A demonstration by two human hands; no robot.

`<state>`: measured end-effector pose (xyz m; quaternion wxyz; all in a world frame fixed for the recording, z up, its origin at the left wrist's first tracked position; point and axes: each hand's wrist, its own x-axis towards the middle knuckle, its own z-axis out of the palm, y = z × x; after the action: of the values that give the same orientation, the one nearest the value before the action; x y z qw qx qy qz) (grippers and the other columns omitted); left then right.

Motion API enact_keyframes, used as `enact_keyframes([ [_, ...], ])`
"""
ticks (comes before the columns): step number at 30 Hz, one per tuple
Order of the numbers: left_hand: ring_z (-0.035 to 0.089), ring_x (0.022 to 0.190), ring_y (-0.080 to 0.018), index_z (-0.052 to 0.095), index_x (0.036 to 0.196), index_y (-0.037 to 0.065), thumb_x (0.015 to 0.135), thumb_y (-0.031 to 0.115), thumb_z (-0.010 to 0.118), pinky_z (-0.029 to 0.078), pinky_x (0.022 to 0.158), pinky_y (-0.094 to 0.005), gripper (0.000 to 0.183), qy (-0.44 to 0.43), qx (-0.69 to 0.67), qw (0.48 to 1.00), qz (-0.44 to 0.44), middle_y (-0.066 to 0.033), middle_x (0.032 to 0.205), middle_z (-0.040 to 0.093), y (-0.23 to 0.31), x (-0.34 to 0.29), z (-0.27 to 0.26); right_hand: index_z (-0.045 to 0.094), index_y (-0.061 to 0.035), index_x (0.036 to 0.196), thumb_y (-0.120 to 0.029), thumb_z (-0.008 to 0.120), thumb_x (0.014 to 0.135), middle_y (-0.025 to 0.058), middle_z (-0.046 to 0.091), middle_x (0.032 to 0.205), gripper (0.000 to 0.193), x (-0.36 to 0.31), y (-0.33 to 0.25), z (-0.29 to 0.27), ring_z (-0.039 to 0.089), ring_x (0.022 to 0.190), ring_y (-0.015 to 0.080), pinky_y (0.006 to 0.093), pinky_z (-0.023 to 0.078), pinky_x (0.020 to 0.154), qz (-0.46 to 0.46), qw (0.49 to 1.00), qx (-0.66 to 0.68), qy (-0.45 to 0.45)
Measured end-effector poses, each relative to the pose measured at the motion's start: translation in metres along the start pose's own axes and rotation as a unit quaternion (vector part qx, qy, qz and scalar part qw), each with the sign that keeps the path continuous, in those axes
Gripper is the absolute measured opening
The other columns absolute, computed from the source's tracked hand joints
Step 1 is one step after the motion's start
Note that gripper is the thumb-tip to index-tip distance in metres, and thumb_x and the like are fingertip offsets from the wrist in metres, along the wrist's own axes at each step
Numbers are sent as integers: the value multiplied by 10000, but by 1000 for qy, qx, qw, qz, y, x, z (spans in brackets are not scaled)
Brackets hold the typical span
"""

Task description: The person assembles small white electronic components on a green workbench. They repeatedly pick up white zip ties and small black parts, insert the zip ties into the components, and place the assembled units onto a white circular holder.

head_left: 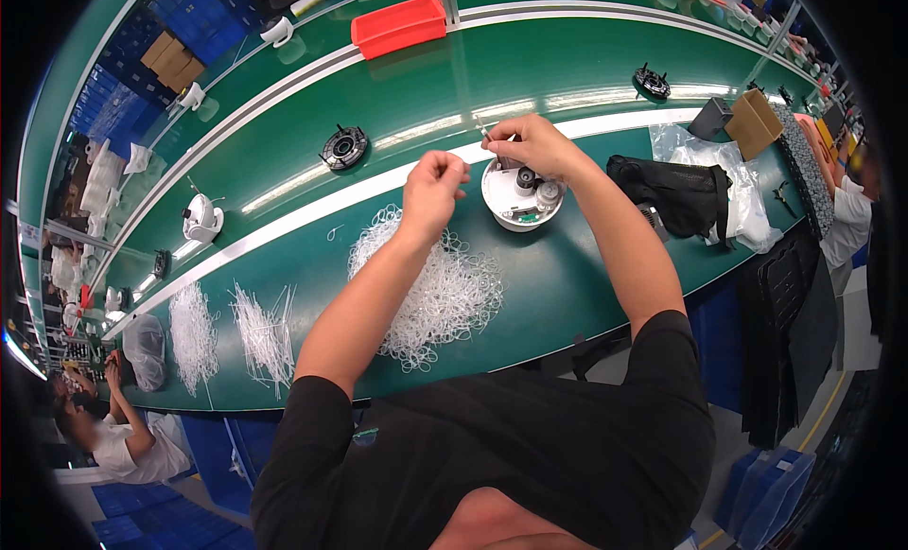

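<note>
A round white appliance housing point(523, 220) stands on the green bench, with dark and pale parts inside it. Over its far rim my right hand point(537, 148) is closed in a pinch, and a thin pale piece point(483, 128) sticks out from the fingertips. My left hand point(434, 189) is curled closed just left of the housing, apart from it; anything in its fingers is hidden. Beneath my left forearm spreads a big heap of clear, looped ring-like pieces point(445, 299).
Two piles of white strips point(262, 334) point(193, 337) lie to the left. Black round bases point(344, 148) point(652, 81) and a white kettle-like body point(201, 219) sit along the line. A red bin point(399, 27) is beyond. At right are a black mesh bag point(670, 192) and a cardboard box point(754, 124).
</note>
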<state>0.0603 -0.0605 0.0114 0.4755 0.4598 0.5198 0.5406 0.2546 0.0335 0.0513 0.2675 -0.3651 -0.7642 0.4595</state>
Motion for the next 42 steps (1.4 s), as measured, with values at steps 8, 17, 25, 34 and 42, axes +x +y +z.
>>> enact_keyframes([
  [8, 609, 817, -108, 598, 1031, 69, 1003, 159, 614, 498, 652, -255, 95, 45, -70, 996, 39, -17, 932, 648, 13, 23, 2, 750, -32, 1003, -183, 690, 919, 44, 669, 715, 183, -3, -21, 10, 560, 639, 99, 301, 457, 592, 22, 998, -63, 18],
  [17, 584, 726, -88, 624, 989, 38, 983, 130, 622, 464, 606, -237, 92, 56, 66, 992, 91, -8, 853, 637, 7, 28, 4, 756, -39, 1004, -219, 685, 890, 141, 728, 818, 224, -3, -27, 11, 689, 739, 259, 377, 525, 705, -6, 989, -144, 8],
  [25, 542, 669, -85, 625, 941, 32, 966, 99, 612, 457, 609, -251, 73, 2, 87, 995, 39, 1, 785, 619, 10, 26, 9, 738, -28, 997, -179, 671, 927, 47, 693, 761, 179, -4, -15, 4, 598, 685, 113, 310, 489, 638, 0, 997, -83, -5],
  [34, 493, 632, -61, 610, 955, 77, 988, 117, 594, 393, 557, -229, 54, -129, -49, 986, -92, 28, 773, 582, 12, 32, 2, 721, -21, 1053, -151, 656, 943, 29, 690, 831, 183, -2, -7, -3, 592, 753, 86, 274, 494, 695, -2, 998, -37, -54],
  [42, 535, 659, -85, 645, 906, 26, 963, 142, 631, 417, 584, -251, 130, -73, 154, 985, 26, 9, 804, 610, 2, 33, 13, 697, -9, 1137, -133, 657, 956, 34, 707, 991, 222, -4, -2, -17, 611, 887, 88, 266, 506, 787, -4, 990, 90, -111],
])
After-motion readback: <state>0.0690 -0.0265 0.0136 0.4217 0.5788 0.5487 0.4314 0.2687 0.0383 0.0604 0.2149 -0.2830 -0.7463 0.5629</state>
